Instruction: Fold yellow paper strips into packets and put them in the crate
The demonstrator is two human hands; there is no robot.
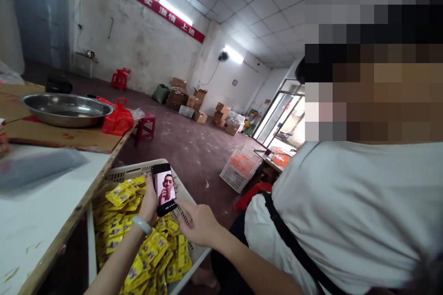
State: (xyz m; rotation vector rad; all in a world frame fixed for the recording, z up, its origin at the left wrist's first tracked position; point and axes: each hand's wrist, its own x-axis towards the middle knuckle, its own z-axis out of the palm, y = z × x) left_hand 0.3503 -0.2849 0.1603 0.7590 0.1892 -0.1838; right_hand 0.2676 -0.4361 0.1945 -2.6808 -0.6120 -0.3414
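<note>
My left hand (149, 200), with a pale bangle (141, 225) at the wrist, is closed around the side of a black smartphone (164, 190). The phone is held upright, its lit screen showing a person. At the phone's lower right corner is my right hand (200, 222), its index finger stretched towards the screen edge and the other fingers partly curled. Whether that fingertip touches the phone, I cannot tell. Below both hands, a white plastic crate (183, 179) holds a heap of small yellow packets (148, 253).
A white-topped table (44, 221) runs along the left, with cardboard, a metal basin (67, 109) and a red plastic bag (118, 120). Close on the right sits a person in a white shirt (346, 207). Farther off stand a white crate (240, 168), stools and cardboard boxes (221, 113).
</note>
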